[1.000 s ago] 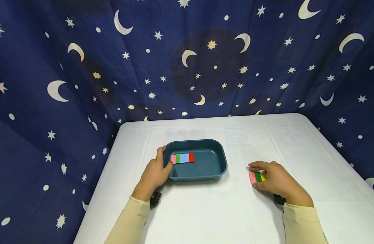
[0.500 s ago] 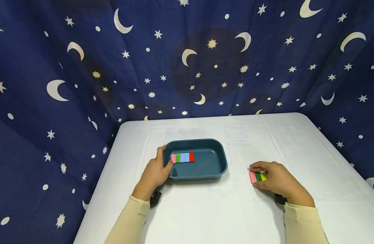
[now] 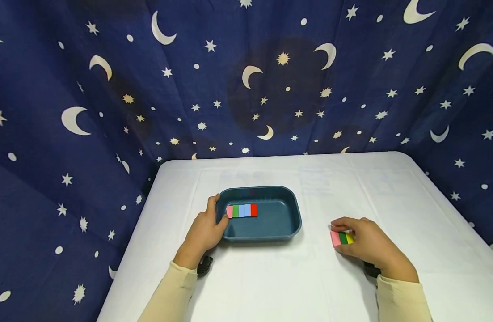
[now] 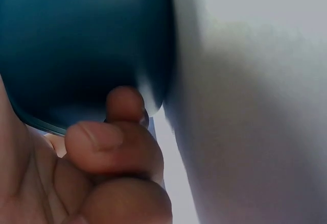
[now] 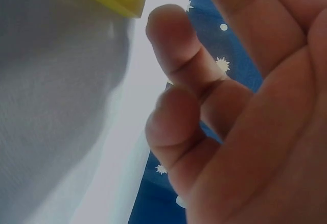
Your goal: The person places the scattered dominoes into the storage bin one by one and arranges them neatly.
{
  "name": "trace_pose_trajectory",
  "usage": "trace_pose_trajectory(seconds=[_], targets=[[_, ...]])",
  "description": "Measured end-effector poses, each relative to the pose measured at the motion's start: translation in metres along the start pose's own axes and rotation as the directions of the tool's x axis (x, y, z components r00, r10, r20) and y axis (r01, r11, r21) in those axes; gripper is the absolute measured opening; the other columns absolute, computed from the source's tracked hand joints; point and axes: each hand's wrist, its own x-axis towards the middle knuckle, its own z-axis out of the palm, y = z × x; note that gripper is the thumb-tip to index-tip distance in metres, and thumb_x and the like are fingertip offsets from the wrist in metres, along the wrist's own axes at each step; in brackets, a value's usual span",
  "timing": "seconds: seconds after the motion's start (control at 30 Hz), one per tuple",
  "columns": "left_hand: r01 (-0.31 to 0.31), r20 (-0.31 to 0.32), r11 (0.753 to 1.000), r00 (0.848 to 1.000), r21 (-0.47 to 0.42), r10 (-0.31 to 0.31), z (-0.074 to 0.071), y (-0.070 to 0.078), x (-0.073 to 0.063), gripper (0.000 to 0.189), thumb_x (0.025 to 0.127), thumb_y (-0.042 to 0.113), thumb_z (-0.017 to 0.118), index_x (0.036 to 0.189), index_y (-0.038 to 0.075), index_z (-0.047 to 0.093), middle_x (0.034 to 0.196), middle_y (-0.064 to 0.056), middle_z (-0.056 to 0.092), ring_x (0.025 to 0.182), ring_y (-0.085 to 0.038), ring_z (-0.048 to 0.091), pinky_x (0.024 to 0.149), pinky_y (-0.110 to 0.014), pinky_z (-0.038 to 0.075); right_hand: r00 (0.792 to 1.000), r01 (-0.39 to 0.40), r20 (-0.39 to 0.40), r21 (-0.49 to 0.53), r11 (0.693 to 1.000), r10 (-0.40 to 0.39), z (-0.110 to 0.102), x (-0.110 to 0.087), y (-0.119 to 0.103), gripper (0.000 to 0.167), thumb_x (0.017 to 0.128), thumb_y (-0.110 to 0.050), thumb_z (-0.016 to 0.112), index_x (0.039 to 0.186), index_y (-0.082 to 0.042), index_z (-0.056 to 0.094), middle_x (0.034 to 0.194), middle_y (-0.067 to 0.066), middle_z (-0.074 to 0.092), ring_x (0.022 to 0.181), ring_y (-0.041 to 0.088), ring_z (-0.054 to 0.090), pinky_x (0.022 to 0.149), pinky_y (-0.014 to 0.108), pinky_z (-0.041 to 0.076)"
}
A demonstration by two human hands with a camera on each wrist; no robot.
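Note:
My left hand (image 3: pixel 204 230) grips the left end of a dark teal plastic tray (image 3: pixel 278 221), thumb over the near rim and fingers along the outside. In the left wrist view, fingertips press close against the tray's wall (image 4: pixel 87 35). Inside the tray lies a row of small blocks (image 3: pixel 242 210): pink, green, light blue and red. To the right, my right hand (image 3: pixel 368 241) holds a short row of a pink block (image 3: pixel 335 239), a dark green block (image 3: pixel 343 238) and a yellow block (image 3: pixel 350 238) between thumb and fingers, low over the table. The palm partly hides the yellow end.
A white cloth covers the table (image 3: pixel 270 281). Behind and at both sides hangs a dark blue curtain (image 3: pixel 214 80) with moons and stars. Black wrist devices show under the left wrist (image 3: pixel 204 265) and the right wrist (image 3: pixel 371 269).
The head view has shifted slightly, so the scene sits a little lower. Both hands keep the same hold, and the blocks in the tray keep their places.

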Motion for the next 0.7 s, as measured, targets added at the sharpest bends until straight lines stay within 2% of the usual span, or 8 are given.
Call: trace_pose_trajectory(seconds=[0.27,0.43,0.57,0.7], targets=[[-0.007,0.004,1.000,1.000,0.006,0.007,-0.001,0.001,0.002,0.070,0.102,0.036,0.060,0.161,0.016,0.029,0.084,-0.018,0.071,0.068,-0.022,0.064,0.071,-0.048,0.054,1.000,0.007,-0.016,-0.028,1.000,-0.008,-0.002,0.002,-0.003,0.064,0.073,-0.027,0.095,0.131,-0.015,0.072,0.111,-0.008,0.077,0.091,0.019,0.057,0.082,0.044,0.046],[0.000,-0.002,1.000,1.000,-0.005,0.000,0.000,0.002,0.003,0.069,0.101,0.034,0.061,0.161,0.017,0.030,0.084,-0.019,0.072,0.067,-0.022,0.064,0.072,-0.049,0.054,1.000,0.004,-0.021,0.001,1.000,-0.004,-0.003,0.002,-0.004,0.066,0.073,-0.031,0.097,0.132,-0.014,0.071,0.110,-0.005,0.077,0.091,0.020,0.058,0.082,0.045,0.047],[0.003,-0.006,1.000,1.000,-0.010,-0.003,-0.001,0.000,-0.001,0.068,0.101,0.032,0.062,0.160,0.017,0.031,0.085,-0.019,0.072,0.068,-0.022,0.065,0.071,-0.048,0.054,0.999,-0.029,-0.024,0.002,1.000,0.029,0.004,0.004,-0.005,0.073,0.072,-0.035,0.098,0.135,-0.011,0.070,0.106,-0.004,0.076,0.089,0.020,0.058,0.082,0.046,0.047],[-0.005,-0.007,1.000,1.000,-0.017,0.005,0.000,0.001,-0.002,0.069,0.101,0.032,0.062,0.160,0.015,0.031,0.078,-0.016,0.070,0.064,-0.020,0.061,0.067,-0.046,0.053,0.997,-0.072,-0.026,-0.021,0.997,0.072,0.006,0.006,-0.006,0.082,0.070,-0.040,0.098,0.139,-0.007,0.068,0.103,-0.004,0.076,0.088,0.019,0.057,0.080,0.045,0.047]])
